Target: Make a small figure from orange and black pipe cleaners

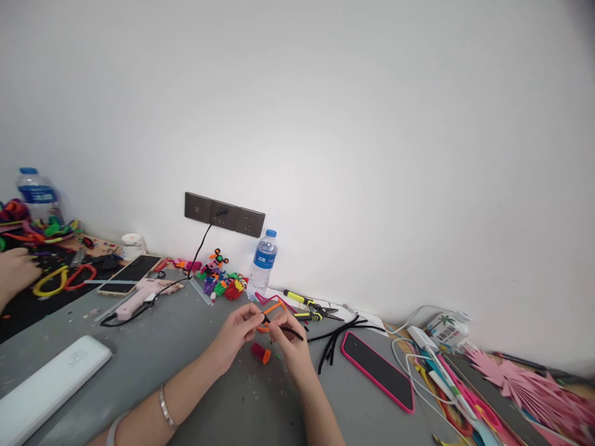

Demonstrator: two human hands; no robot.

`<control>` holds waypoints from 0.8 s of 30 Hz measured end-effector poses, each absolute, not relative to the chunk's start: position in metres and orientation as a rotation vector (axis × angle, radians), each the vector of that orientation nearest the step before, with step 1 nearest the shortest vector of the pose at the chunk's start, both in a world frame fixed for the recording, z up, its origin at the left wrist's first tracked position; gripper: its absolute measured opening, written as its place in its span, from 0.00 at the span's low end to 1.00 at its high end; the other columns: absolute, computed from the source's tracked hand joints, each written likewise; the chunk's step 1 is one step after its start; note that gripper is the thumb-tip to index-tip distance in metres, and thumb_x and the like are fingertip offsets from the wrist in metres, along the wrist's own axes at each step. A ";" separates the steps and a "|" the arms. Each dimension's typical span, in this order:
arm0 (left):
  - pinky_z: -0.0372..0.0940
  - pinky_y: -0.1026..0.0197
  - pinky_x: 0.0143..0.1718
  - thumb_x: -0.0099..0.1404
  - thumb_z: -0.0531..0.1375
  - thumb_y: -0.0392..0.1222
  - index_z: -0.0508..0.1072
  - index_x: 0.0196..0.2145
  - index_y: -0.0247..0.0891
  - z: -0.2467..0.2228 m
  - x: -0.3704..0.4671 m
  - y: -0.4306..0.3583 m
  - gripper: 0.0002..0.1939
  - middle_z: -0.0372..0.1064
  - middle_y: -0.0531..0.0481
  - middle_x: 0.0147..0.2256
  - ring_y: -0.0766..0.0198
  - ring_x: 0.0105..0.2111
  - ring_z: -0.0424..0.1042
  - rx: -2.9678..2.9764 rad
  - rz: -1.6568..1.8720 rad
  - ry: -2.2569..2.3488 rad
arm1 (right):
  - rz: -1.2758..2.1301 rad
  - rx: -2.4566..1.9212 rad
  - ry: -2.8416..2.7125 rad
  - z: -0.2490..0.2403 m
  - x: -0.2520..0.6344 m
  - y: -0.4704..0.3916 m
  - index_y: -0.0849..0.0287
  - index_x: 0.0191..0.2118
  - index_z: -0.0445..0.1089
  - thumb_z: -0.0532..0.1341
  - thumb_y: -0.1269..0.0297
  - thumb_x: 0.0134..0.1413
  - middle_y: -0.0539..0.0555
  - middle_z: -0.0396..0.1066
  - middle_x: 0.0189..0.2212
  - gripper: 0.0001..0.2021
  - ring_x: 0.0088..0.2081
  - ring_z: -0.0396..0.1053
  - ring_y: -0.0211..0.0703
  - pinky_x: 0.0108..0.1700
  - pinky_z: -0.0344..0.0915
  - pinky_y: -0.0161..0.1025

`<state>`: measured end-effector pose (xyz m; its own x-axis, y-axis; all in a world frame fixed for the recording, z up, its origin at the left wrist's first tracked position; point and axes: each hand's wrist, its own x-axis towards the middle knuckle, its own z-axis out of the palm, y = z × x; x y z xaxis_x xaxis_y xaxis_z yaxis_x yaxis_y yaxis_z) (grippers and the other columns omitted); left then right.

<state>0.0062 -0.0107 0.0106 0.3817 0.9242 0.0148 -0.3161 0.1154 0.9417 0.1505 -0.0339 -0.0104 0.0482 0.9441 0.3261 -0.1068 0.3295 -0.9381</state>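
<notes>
A black pipe cleaner (292,334) runs between my two hands over the grey mat. My left hand (239,334) pinches its one end between thumb and fingertips. Close beside it, my right hand (290,344) grips the same piece, and a free end sticks out to the right. Just behind my fingers lies a bent orange pipe cleaner (275,308). Below my hands is a small dark red roll with an orange end (261,354). Several loose black pipe cleaners (332,341) lie to the right of my right hand.
Yellow-and-black scissors or pliers (309,302), a water bottle (263,263) and small colourful pipe-cleaner figures (225,282) stand behind. A pink-cased phone (379,371) lies right. Left are a corded pink glue gun (144,297), a white case (51,384) and another person's hand (18,272).
</notes>
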 end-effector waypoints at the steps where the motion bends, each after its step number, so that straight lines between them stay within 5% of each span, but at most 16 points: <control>1: 0.45 0.66 0.22 0.56 0.64 0.51 0.65 0.23 0.37 0.010 0.007 -0.011 0.16 0.53 0.59 0.21 0.71 0.20 0.49 1.088 1.067 0.719 | 0.990 -0.903 -1.248 -0.011 0.148 -0.034 0.58 0.24 0.65 0.64 0.58 0.51 0.47 0.62 0.23 0.12 0.24 0.58 0.35 0.27 0.57 0.34; 9: 0.47 0.67 0.22 0.55 0.64 0.52 0.64 0.21 0.37 -0.002 0.011 -0.008 0.19 0.53 0.59 0.20 0.71 0.20 0.50 0.991 1.056 0.728 | 0.961 -0.974 -1.145 -0.014 0.142 -0.032 0.57 0.25 0.66 0.66 0.54 0.46 0.47 0.63 0.21 0.13 0.23 0.59 0.37 0.27 0.59 0.35; 15: 0.46 0.67 0.21 0.58 0.60 0.59 0.73 0.28 0.34 0.000 0.010 -0.009 0.22 0.61 0.53 0.25 0.70 0.23 0.57 1.070 0.862 0.748 | 1.047 -0.918 -0.998 -0.021 0.156 -0.026 0.57 0.27 0.65 0.62 0.48 0.51 0.46 0.61 0.21 0.16 0.24 0.58 0.36 0.28 0.57 0.34; 24: 0.42 0.65 0.21 0.53 0.64 0.57 0.70 0.23 0.35 0.000 0.007 -0.009 0.21 0.55 0.59 0.17 0.72 0.18 0.49 1.296 0.688 0.714 | 1.172 -0.930 -1.216 -0.012 0.156 -0.035 0.58 0.26 0.65 0.61 0.50 0.53 0.46 0.59 0.22 0.16 0.25 0.56 0.35 0.29 0.57 0.33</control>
